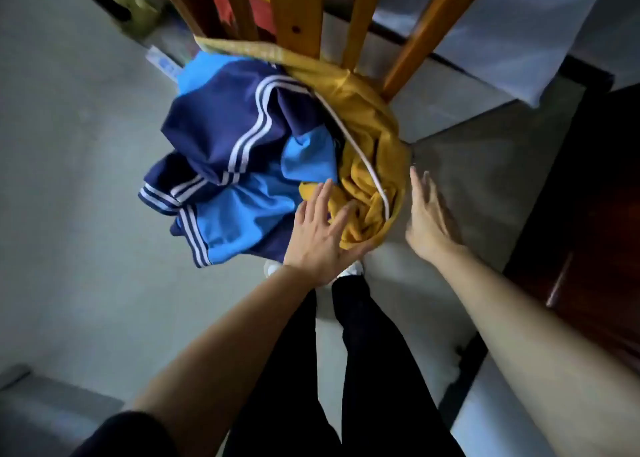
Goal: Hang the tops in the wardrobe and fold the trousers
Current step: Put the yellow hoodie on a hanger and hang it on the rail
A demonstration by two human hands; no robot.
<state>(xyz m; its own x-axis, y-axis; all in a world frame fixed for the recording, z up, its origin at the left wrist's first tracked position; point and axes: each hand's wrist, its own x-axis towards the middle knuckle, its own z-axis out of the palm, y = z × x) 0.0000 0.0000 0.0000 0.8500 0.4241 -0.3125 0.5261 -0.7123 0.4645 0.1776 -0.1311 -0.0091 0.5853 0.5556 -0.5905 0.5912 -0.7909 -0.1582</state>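
Clothes heaped on wooden chair [298,13]: blue striped garment [228,144] left, yellow garment [367,165] right, part draped round chair struts. Flat left hand [317,238], fingers spread, on yellow cloth; right hand [429,224] open just beside it, not touching. Hands likely bracketing it for pickup

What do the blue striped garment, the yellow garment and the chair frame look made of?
Blue striped garment: smooth synthetic sportswear knit, likely polyester; slight sheen, crisp folds.
Yellow garment: softer matte knit, possibly cotton fleece; dull surface, rounded creases.
Chair frame: varnished wood; orange-brown gloss, drilled holes.
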